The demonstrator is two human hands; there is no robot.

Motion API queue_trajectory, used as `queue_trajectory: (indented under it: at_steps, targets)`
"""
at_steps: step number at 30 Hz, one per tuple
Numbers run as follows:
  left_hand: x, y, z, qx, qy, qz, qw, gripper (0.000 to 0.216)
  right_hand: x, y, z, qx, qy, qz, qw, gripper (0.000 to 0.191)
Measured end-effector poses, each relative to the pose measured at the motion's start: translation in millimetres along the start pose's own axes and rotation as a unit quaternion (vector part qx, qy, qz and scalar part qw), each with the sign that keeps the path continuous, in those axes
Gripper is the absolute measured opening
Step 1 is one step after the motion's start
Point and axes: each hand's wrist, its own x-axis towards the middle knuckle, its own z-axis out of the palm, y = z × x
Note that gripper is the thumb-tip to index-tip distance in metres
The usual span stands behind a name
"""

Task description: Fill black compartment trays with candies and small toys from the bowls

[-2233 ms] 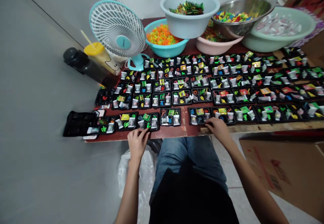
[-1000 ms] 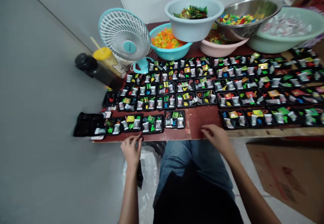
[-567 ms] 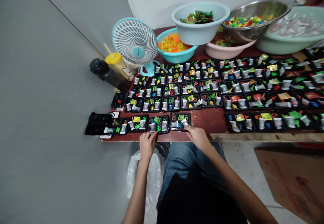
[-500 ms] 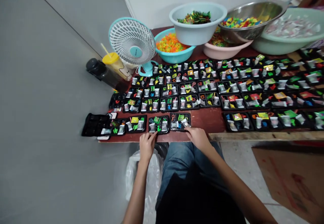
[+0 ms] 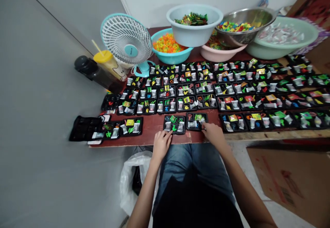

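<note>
My left hand [image 5: 162, 145] is at the front edge of a black compartment tray [image 5: 167, 127], its fingers closed on that edge. This tray holds small white wrapped packets, a green packet and a green plastic toy. A second such tray [image 5: 192, 124] sits just to its right, with similar packets and toys inside. My right hand [image 5: 214, 134] grips that tray's right front corner, fingertips by a white packet. Left of my hands lie another filled tray [image 5: 131, 126] and stacked black trays [image 5: 86, 126] at the table's end.
Several rows of filled trays [image 5: 185, 102] cover the back of the red table [image 5: 152, 126]. Behind them stand a fan [image 5: 131, 49], a dark bottle [image 5: 98, 75], a yellow-lidded cup [image 5: 109, 65], a blue-grey basin [image 5: 194, 34] and a steel bowl [image 5: 247, 35]. A lined bin [image 5: 126, 183] is below.
Both hands and the two trays by them have slid right, toward the front row on the right. A gap now separates them from the tray on the left. The view has shifted slightly.
</note>
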Motion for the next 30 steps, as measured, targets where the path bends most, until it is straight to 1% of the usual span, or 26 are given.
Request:
queue_trajectory:
  at_steps: [3,6,8,10,15,18,20,23,26,30]
  targets:
    - [9.7,18.5,3.3,-0.014,-0.025,0.011,1.0,0.032,-3.0,17.9,-2.4,-0.003,0.009,0.022,1.0,0.015]
    - [16.9,35.2,7.7,-0.04,-0.039,0.011,0.998,0.033,-11.0,21.5,0.7,0.026,0.051,0.031,0.998,0.018]
    - [20.8,42.1,10.0,-0.054,-0.038,0.001,0.998,0.032,-17.1,13.9,6.8,0.058,0.073,0.014,0.996,0.021]
    - [23.4,44.4,11.2,-0.056,-0.035,-0.013,0.998,0.029,-22.1,0.6,15.7,0.089,0.079,-0.018,0.993,0.023]
    - [23.3,41.3,13.0,-0.044,-0.007,-0.047,0.998,0.027,-26.0,-34.0,36.5,0.131,0.068,-0.101,0.984,0.024]
    - [23.0,45.0,16.6,-0.046,0.009,-0.067,0.997,0.028,-24.3,-44.2,40.2,0.124,0.058,-0.117,0.984,0.024]
    - [24.1,50.8,20.4,-0.056,0.004,-0.067,0.996,0.029,-22.8,-45.6,39.3,0.113,0.056,-0.111,0.986,0.026]
    - [26.3,60.6,26.5,-0.08,-0.01,-0.053,0.995,0.031,-21.2,-42.2,35.3,0.09,0.048,-0.085,0.991,0.03]
    - [26.2,66.1,29.5,-0.107,-0.018,-0.033,0.994,0.033,-20.2,-36.6,30.3,0.073,0.036,-0.058,0.995,0.03]
    - [20.5,64.5,25.8,-0.146,0.005,-0.006,0.989,0.033,-18.7,-31.0,24.7,0.076,0.038,-0.034,0.996,0.027]
